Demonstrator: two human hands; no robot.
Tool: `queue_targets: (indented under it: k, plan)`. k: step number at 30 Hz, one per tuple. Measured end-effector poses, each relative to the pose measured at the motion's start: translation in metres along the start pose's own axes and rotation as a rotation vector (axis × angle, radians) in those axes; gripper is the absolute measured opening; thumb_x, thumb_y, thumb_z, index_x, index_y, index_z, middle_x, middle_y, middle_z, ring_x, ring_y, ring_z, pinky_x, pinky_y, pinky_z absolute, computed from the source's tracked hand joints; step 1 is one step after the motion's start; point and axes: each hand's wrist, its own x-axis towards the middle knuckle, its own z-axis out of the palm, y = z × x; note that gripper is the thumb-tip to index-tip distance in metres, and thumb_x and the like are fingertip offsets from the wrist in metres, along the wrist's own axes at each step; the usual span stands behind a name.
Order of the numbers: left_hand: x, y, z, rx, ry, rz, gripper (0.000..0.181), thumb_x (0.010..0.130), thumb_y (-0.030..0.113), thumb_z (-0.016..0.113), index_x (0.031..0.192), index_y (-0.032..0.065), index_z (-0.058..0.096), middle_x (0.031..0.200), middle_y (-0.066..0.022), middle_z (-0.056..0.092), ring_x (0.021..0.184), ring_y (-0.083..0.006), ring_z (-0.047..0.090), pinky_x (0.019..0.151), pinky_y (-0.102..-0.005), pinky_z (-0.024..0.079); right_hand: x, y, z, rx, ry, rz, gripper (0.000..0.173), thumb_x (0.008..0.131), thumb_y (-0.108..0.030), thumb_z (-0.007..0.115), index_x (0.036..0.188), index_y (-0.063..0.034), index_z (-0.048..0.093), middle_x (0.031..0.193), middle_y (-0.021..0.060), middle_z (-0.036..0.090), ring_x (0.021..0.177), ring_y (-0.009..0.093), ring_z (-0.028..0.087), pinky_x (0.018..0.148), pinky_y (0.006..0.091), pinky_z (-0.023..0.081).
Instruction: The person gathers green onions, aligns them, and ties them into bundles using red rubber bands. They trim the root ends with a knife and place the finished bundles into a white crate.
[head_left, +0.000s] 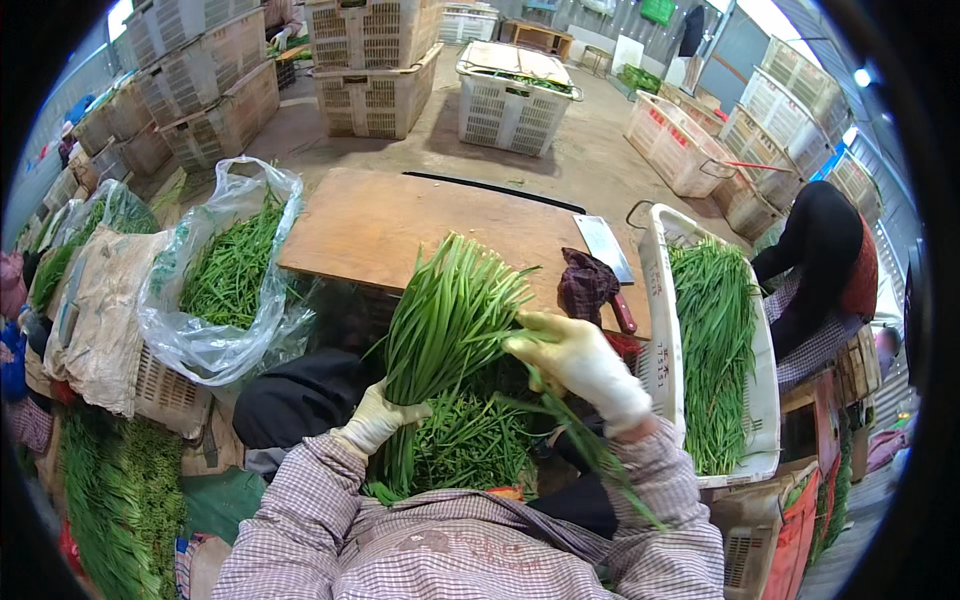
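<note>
My left hand (380, 420), in a pale work glove, is closed around a thick bunch of green leafy stalks (442, 322) that look like garlic chives. The bunch leans upright above my lap, its pale cut ends fanned out at the top. At its right side my right hand (574, 360), gloved too, pinches a few loose green blades (581, 435) that trail down along my right sleeve. Below the bunch lies a heap of loose chive leaves (472, 442), partly hidden by the bunch and my left hand.
A wooden board (352, 217) ahead carries a cleaver (604, 244) and a dark cloth (585, 285). On the right stands a white plastic crate (761, 420) of chives, with another person (802, 247) beyond. A clear plastic bag (259, 292) of greens sits left. Stacked crates (375, 97) stand farther off.
</note>
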Motion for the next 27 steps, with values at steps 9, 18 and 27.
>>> queue_targets:
  k: [9, 18, 27]
  plan:
    - [-0.007, 0.006, -0.010, -0.163, -0.079, -0.167, 0.038, 0.069, 0.005, 0.077, 0.103, -0.0014, 0.061, 0.084, -0.0112, 0.067, 0.069, -0.0183, 0.066, 0.061, -0.0282, 0.055, -0.001, 0.019, 0.001, 0.761, -0.123, -0.780, 0.023, 0.084, -0.013, 0.055, 0.084, 0.0072, 0.064, 0.056, 0.0111, 0.059, 0.039, 0.013, 0.051, 0.041, 0.0261, 0.047]
    - [-0.004, -0.005, -0.008, -0.173, -0.082, -0.066, 0.045, 0.069, 0.003, 0.076, 0.109, -0.0020, 0.057, 0.090, -0.0127, 0.067, 0.077, -0.0204, 0.066, 0.065, -0.0296, 0.056, 0.027, -0.020, 0.003, -0.664, 0.436, -0.902, 0.044, 0.079, -0.037, 0.068, 0.109, -0.0058, 0.061, 0.102, 0.0129, 0.063, 0.106, 0.027, 0.056, 0.100, 0.0449, 0.032]
    - [-0.007, -0.003, -0.003, -0.003, -0.074, 0.019, 0.045, 0.069, 0.005, 0.078, 0.109, -0.0019, 0.057, 0.092, -0.0121, 0.065, 0.075, -0.0199, 0.064, 0.062, -0.0306, 0.054, 0.066, -0.020, 0.019, -0.863, 0.203, -0.366, 0.038, 0.075, -0.035, 0.064, 0.097, -0.0037, 0.068, 0.109, 0.0148, 0.061, 0.116, 0.033, 0.047, 0.105, 0.0489, 0.025]
